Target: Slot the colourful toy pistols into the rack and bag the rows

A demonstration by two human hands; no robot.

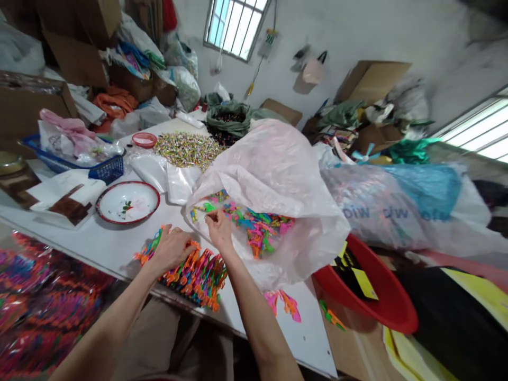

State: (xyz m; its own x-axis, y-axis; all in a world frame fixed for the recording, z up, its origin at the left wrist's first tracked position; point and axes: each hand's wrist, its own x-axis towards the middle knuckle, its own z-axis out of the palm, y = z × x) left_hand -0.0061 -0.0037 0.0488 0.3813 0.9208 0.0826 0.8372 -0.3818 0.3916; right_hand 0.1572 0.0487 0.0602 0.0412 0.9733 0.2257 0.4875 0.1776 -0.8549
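- Left hand (172,247): fingers curved over the near-left part of the row of plastic pieces (196,278); cannot tell whether it grips any.
- Row: extends rightward from under that hand, long axis roughly along the near table (309,338) edge.
- Right hand (219,228): fingertips together at the bag (273,159) mouth; piece between them, cannot tell.
- Loose pieces (260,230): mostly right of the right hand, the nearer one.
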